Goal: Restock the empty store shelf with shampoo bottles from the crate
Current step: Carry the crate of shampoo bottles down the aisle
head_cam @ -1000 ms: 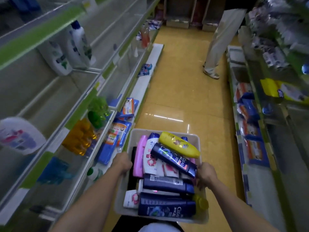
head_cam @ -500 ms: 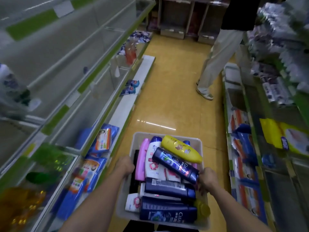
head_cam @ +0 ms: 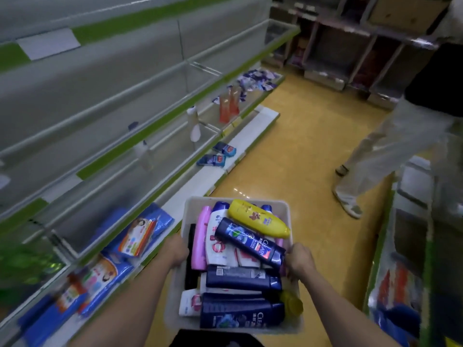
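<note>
I carry a pale plastic crate (head_cam: 190,206) at waist height in the aisle. My left hand (head_cam: 174,250) grips its left rim and my right hand (head_cam: 299,261) grips its right rim. Several shampoo bottles lie piled inside: a yellow bottle (head_cam: 259,219) on top at the far end, a dark blue bottle (head_cam: 248,240) across the middle, a pink bottle (head_cam: 200,236) and a white bottle (head_cam: 218,239) on the left, more dark blue ones near me. The shelf unit (head_cam: 140,144) on my left has long bare tiers with green edge strips.
A person in pale trousers (head_cam: 390,149) stands ahead on the right of the yellow-floored aisle. Blue packets (head_cam: 140,234) fill the low left shelf beside the crate. Orange bottles (head_cam: 229,103) and a white bottle (head_cam: 194,127) stand further along. Stocked shelves line the right side.
I have walked forward along the aisle with the crate; the left shelves slid back past me and the standing person is nearer. Both hands keep their grip on the rims.
</note>
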Available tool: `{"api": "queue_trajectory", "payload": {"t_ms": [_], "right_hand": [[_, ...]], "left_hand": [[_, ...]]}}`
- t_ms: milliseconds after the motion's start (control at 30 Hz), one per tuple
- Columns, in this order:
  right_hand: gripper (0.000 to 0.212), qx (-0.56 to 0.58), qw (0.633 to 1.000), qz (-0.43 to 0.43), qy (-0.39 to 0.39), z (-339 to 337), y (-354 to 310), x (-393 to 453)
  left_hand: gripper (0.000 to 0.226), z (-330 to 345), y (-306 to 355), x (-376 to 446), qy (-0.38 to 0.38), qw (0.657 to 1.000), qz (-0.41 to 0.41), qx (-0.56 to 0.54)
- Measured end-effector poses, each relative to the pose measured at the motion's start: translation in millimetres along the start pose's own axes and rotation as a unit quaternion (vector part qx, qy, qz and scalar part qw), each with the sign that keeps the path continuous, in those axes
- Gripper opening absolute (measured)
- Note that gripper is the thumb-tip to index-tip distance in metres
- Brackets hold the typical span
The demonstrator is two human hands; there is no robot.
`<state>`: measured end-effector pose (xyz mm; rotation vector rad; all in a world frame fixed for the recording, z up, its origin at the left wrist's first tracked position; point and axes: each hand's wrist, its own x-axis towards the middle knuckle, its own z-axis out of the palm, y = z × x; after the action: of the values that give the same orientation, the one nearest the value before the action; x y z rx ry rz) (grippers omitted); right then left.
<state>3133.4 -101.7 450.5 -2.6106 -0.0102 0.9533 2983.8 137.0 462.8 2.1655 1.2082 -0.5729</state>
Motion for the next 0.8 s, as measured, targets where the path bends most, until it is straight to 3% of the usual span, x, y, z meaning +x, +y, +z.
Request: {"api": "queue_trajectory", "payload": {"t_ms": [133, 267, 400, 567, 800], "right_hand": [[0.028, -0.045, 0.998, -0.049, -0.015, -35, -47, 88], [0.027, -0.099, 0.99, -0.094, -0.045, -34, -93, 175], [0.026, -0.163, 0.976, -0.126, -0.07, -30, -146, 253], [0.023, -0.265, 0.94, -0.169, -0.132, -14, -190, 318], [0.016, -0.302, 0.905, -0.228, -0.194, 23, -220, 412]], "left_hand": [[0.025, -3, 31, 50, 0.001, 0.997, -0.054, -0.053], [0.011, 2, 40, 116, 0.025, 0.989, -0.084, -0.119], [0.013, 8, 49, 165, 0.023, 0.969, -0.158, -0.186], [0.033, 10, 60, 200, 0.024, 0.94, -0.272, -0.206], [0.032, 63, 86, 249, 0.021, 0.89, -0.38, -0.251]]}}
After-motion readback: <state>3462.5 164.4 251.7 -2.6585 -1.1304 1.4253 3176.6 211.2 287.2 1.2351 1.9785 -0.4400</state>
